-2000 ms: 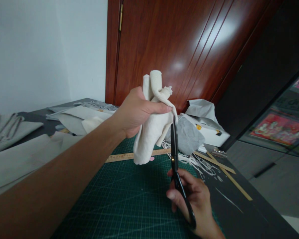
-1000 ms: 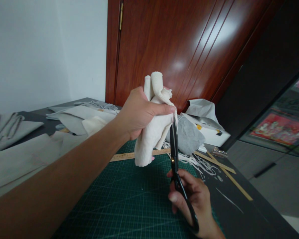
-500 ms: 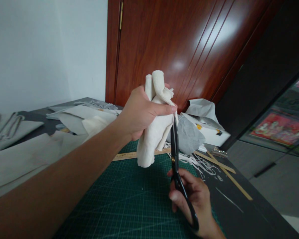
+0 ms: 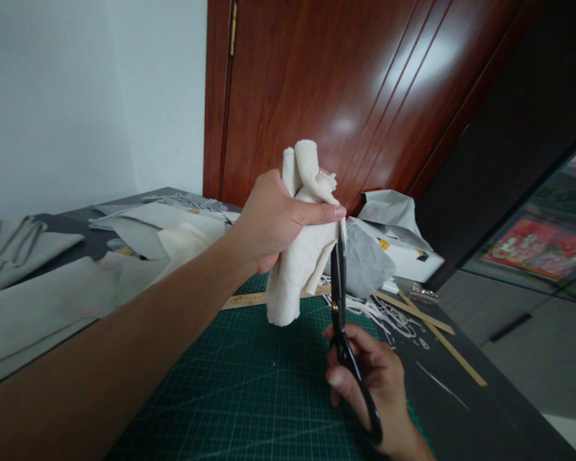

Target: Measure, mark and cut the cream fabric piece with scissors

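My left hand (image 4: 281,218) is closed around a bunched piece of off-white fabric (image 4: 285,288), holding it up above the green cutting mat (image 4: 249,384). Part of the fabric is ribbed and sticks up in a rolled tube over the hand. My right hand (image 4: 372,378) grips the handles of black scissors (image 4: 338,301), blades pointing up. Their tips meet the fabric's right edge, just under my left thumb. The blades look nearly closed, and the fabric hides their ends.
Pale fabric pieces (image 4: 43,314) lie at the left. Wooden rulers (image 4: 456,352), white cord scraps (image 4: 384,317), grey cloth (image 4: 365,256) and a white box (image 4: 415,259) are at the right. A wooden door (image 4: 307,77) stands behind the table.
My left hand and the fabric have shifted very slightly right and down. The scissors' blades have tilted a little, and my right hand has hardly moved.
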A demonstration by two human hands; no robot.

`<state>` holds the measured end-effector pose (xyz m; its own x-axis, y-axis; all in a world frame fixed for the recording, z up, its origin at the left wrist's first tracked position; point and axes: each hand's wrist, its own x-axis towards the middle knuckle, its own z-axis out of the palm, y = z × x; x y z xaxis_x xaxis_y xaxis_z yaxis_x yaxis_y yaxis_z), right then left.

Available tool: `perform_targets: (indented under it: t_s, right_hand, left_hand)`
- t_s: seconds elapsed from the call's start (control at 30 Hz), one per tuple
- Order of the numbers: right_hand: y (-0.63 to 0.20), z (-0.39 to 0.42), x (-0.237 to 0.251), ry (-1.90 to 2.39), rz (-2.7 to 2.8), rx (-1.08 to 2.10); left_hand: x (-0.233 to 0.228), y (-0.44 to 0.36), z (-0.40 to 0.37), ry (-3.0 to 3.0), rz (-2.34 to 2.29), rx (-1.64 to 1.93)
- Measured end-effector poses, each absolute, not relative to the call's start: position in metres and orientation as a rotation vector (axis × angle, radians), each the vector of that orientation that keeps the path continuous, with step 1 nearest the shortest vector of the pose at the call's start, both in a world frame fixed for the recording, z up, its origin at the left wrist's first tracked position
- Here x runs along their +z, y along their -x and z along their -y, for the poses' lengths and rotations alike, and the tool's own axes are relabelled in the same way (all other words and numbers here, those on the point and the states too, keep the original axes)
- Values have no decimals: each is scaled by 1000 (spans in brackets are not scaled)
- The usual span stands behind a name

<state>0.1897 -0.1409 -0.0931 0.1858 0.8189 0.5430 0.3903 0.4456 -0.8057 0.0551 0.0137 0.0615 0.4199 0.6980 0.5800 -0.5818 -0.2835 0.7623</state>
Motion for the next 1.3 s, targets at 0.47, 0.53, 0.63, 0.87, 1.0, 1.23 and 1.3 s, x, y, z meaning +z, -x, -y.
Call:
perform_targets:
  t_s: [0.47,0.53,0.63,0.87,1.0,1.23,1.3]
  right_hand:
    - [-193,141,-95,1170,1447,362]
    - [-193,141,-95,1179,1451,356]
    - [-193,142,-96,1187,1446,356]
    - [-192,142,-95,1201,1467,337]
    - [-192,142,-94,1201,1466,343]
    - [-189,142,-92,1171,1449,374]
    - [-189,142,-92,1164,1446,382]
  left_hand:
    - [61,-55,-11,-1402,-122,1231]
    - [61,-55,-11,-1385,-116,1219]
    - [62,-55,-11,-1375,-118,1209]
    - [62,-55,-12,-1372,-141,1217]
    - [62,-55,-11,-1402,-153,1239]
    - [61,-55,-13,-1420,-128,1228]
    - [61,-54,-15,-1426,-129,1222]
